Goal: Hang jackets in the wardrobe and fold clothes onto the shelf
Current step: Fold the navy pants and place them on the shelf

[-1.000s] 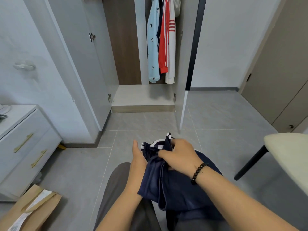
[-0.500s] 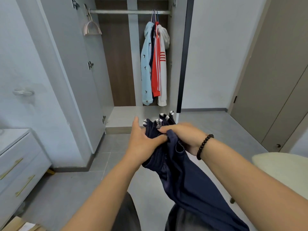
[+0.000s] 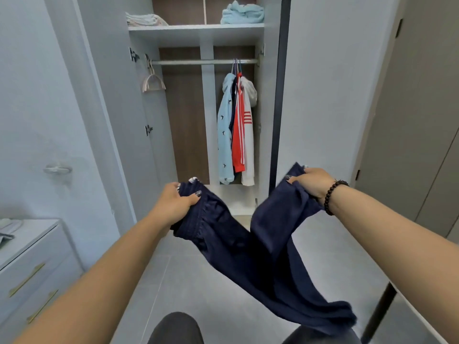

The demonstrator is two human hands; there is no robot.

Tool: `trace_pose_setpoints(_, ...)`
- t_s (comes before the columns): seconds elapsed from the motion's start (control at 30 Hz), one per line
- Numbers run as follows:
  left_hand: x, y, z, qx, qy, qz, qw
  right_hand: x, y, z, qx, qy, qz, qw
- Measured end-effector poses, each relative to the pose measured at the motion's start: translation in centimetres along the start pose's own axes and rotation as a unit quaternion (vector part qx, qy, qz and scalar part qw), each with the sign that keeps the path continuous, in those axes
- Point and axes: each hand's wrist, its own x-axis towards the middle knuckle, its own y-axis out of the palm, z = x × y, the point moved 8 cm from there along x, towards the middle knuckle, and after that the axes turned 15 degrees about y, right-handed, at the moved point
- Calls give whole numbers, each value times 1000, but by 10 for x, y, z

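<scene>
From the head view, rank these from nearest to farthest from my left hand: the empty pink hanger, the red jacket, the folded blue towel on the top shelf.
From the left hand:
1. Red jacket, ahead right on the rail.
2. Empty pink hanger, above, rail's left end.
3. Folded blue towel, top shelf, right.

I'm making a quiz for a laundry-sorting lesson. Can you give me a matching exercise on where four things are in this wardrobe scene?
Things:
1. navy garment
2. light blue folded pile
3. empty hanger
4. red jacket

Places:
A. left end of the rail
B. top shelf, right side
C. held between both hands
D. hanging at the rail's right end

Pairs: 1-C, 2-B, 3-A, 4-D
</scene>
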Motion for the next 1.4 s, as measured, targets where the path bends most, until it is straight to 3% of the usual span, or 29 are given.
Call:
trace_pose_setpoints(0.2,9,-66,22,-20,-97,-54,994,24,-46,-16,-64,-6,-98,993)
trace_pose_setpoints(0.37,21,-107,39,100,-89,-44,990,35,-70,-41,-161,-34,-125,978)
trace_pose_setpoints(0.53,25,-137,57,50,-106,-110,987,56,-69,-94,-206,108,-70,970)
trace_pose_setpoints(0.67,24,-111,61,74,-113,-88,987,51,-43,-106,-227,117,-88,963)
trace_pose_setpoints(0.8,17,-45,51,82,-91,-21,992,28,15,-79,-207,15,-48,977)
trace_pose_setpoints(0.93,11,9,41,28,-93,28,995,-8,72,-38,-163,-63,0,985)
trace_pose_setpoints(1.1,1,35,31,-71,-129,73,986,-46,132,5,-59,-82,72,992)
trace_pose_setpoints(1.23,-3,16,11,-230,-127,67,963,-75,177,41,-52,-106,128,985)
trace_pose_setpoints(1.4,-13,-60,-22,-364,-109,-3,925,-111,227,96,29,-119,203,971)
